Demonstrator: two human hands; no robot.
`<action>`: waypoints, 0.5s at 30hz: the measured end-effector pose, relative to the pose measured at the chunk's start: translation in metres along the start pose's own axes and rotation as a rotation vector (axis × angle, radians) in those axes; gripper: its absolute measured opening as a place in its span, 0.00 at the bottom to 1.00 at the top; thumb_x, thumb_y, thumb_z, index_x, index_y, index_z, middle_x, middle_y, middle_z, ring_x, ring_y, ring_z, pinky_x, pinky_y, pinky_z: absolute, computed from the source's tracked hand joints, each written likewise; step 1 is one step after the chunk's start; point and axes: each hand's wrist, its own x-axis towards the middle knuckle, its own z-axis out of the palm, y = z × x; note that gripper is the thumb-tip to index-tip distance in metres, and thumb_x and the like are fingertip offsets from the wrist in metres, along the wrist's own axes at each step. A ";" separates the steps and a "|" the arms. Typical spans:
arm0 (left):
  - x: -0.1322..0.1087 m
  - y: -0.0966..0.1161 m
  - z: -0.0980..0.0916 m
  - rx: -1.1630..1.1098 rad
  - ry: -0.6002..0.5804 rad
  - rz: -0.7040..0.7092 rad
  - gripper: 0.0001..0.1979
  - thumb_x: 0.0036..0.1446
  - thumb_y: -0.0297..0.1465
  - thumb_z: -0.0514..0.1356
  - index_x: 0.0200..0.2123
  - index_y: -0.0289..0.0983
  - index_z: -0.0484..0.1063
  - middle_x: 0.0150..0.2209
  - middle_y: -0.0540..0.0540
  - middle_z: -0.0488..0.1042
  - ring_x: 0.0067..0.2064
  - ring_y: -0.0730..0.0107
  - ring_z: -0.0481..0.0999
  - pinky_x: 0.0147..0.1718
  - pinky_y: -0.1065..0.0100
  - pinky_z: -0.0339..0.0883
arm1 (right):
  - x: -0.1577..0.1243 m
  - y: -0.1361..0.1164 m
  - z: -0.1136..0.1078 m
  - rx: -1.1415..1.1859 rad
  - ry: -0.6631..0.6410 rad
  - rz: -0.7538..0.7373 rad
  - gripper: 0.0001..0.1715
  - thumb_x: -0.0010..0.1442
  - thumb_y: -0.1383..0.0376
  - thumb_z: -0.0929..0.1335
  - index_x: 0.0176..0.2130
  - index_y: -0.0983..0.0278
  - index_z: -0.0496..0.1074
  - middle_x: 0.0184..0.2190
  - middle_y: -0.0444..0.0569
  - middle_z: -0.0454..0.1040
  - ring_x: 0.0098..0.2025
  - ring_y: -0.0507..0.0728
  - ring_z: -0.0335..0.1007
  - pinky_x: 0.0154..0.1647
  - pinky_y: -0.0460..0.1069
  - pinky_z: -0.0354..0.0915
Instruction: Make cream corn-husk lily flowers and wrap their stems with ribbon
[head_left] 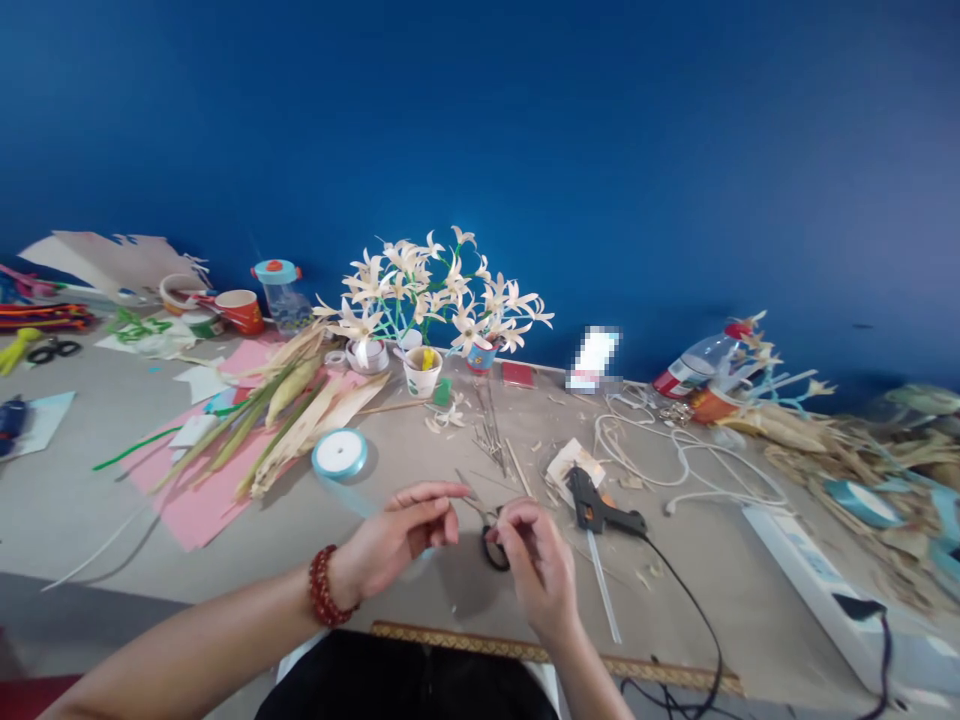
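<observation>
My left hand (411, 530), with a red bead bracelet (328, 588) at the wrist, hovers over the table's near middle. Its index finger points right, the thumb lies close to it, and whatever it may hold is too small to name. My right hand (536, 560) is just right of it, thumb and fingertips pressed together on something I cannot make out. Between and behind the hands lie black-handled scissors (495, 550), partly covered by my right fingers. A light blue ribbon roll (340, 455) lies beyond my left hand, its loose end running toward that hand.
A black glue gun (596, 505) with a clear stick and cord lies right of my right hand. White paper-like flowers (450, 290) stand in cups at the back. Corn husks (292, 430) lie on pink paper at left. A power strip (817, 600) is at right.
</observation>
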 end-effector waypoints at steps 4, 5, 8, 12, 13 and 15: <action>-0.001 -0.001 -0.002 -0.178 -0.034 -0.055 0.13 0.59 0.32 0.63 0.46 0.35 0.78 0.24 0.49 0.69 0.27 0.76 0.67 0.35 0.70 0.65 | 0.006 -0.003 0.007 0.217 -0.001 0.093 0.11 0.70 0.60 0.61 0.35 0.60 0.65 0.30 0.44 0.68 0.29 0.53 0.68 0.33 0.49 0.66; -0.001 -0.001 -0.002 -0.165 -0.038 -0.046 0.13 0.59 0.33 0.63 0.46 0.35 0.78 0.24 0.49 0.69 0.27 0.76 0.66 0.35 0.70 0.65 | 0.007 -0.005 0.009 0.275 -0.014 0.135 0.12 0.70 0.59 0.61 0.34 0.60 0.65 0.28 0.43 0.68 0.28 0.53 0.67 0.32 0.49 0.65; -0.004 0.001 0.002 0.091 -0.009 0.066 0.12 0.59 0.34 0.63 0.45 0.36 0.78 0.29 0.46 0.72 0.30 0.73 0.68 0.35 0.69 0.64 | 0.010 -0.009 0.014 0.479 -0.071 0.285 0.15 0.69 0.56 0.63 0.33 0.61 0.65 0.26 0.41 0.66 0.25 0.51 0.65 0.29 0.48 0.65; -0.009 0.007 0.011 0.692 0.045 0.457 0.11 0.59 0.31 0.63 0.45 0.38 0.79 0.41 0.41 0.76 0.44 0.61 0.73 0.46 0.63 0.65 | 0.007 -0.013 0.019 0.660 -0.096 0.380 0.15 0.67 0.54 0.65 0.32 0.61 0.65 0.27 0.41 0.66 0.24 0.50 0.63 0.30 0.48 0.67; -0.009 0.008 0.014 0.798 0.037 0.549 0.12 0.59 0.30 0.63 0.46 0.39 0.78 0.43 0.40 0.76 0.47 0.59 0.73 0.49 0.62 0.64 | 0.006 -0.014 0.020 0.671 -0.095 0.387 0.15 0.66 0.54 0.65 0.32 0.61 0.65 0.27 0.41 0.66 0.24 0.50 0.63 0.30 0.48 0.67; -0.010 0.007 0.018 0.923 0.016 0.652 0.13 0.59 0.29 0.62 0.48 0.40 0.78 0.44 0.39 0.76 0.48 0.57 0.72 0.50 0.60 0.64 | 0.003 -0.014 0.023 0.663 -0.085 0.399 0.15 0.66 0.53 0.66 0.33 0.61 0.66 0.26 0.41 0.66 0.24 0.51 0.64 0.29 0.48 0.67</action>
